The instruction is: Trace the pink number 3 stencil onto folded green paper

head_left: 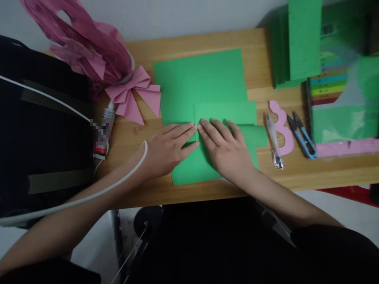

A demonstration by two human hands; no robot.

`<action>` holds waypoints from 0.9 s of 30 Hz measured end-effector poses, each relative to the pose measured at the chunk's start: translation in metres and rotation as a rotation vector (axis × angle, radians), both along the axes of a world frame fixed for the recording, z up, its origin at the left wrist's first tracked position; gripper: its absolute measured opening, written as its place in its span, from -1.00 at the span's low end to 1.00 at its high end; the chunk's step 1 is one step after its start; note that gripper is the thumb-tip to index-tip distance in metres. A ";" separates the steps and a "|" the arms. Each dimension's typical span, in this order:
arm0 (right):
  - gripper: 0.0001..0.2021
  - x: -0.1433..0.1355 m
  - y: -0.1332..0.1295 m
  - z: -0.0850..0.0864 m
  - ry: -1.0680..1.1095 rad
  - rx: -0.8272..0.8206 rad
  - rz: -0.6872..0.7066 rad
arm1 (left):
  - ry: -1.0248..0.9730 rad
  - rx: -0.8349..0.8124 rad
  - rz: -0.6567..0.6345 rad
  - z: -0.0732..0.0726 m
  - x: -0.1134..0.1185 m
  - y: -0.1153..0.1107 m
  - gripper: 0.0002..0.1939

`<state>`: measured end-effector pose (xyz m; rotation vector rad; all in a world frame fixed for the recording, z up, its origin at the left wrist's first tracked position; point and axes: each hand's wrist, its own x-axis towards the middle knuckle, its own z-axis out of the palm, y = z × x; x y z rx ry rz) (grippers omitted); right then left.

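A large green sheet of paper lies on the wooden table. On top of it is a smaller folded piece of green paper, with a curled flap sticking out to the right. My left hand rests on the green paper at the folded piece's left edge, fingers stretched out and thumb apart. Flat on the folded piece lies my right hand, its fingers spread and fingertips close to those of the left. Both hands hide part of the fold.
To the left stand a pink wrapped bundle with a paper bow, a glue tube and a black bag. A pen-like tool, a pink scalloped cutout, blue snips and a green paper stack are right. A white cable crosses my left forearm.
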<state>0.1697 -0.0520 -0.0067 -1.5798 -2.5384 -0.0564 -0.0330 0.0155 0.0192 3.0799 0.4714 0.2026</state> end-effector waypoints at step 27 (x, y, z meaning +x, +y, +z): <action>-0.58 0.001 0.003 -0.001 0.084 -0.017 -0.026 | -0.070 -0.065 0.023 -0.009 -0.008 0.013 -0.62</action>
